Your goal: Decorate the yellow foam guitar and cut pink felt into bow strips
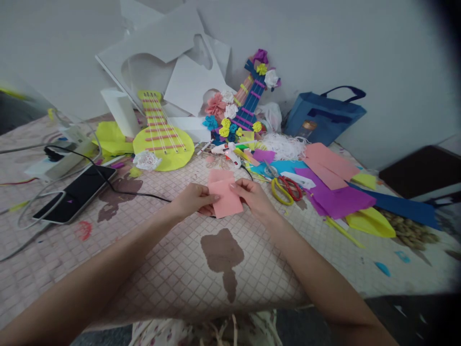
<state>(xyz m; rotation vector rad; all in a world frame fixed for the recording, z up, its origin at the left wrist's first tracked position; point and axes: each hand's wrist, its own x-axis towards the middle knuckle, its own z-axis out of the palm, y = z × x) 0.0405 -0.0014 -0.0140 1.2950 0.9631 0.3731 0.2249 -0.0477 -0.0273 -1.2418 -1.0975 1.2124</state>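
Observation:
Both hands hold pieces of pink paper (228,201) above the middle of the table, one piece overlapping another. My left hand (192,199) pinches the left edge, its thumb lying on top. On the right edge, my right hand (254,196) grips the paper between thumb and fingers. Just beyond the paper lies a white glue gun (226,151) with a small light showing. Scissors with yellow and red handles (284,190) rest to the right of my right hand. A yellow paper guitar (163,144) with pink strips and white strings leans behind my left hand.
A decorated blue paper guitar (248,103) with paper flowers stands at the back. Coloured sheets (331,192) and a blue bag (320,117) are on the right. On the left lie a phone (77,194), a power strip (59,158) and a black cable (144,193) running toward my left hand.

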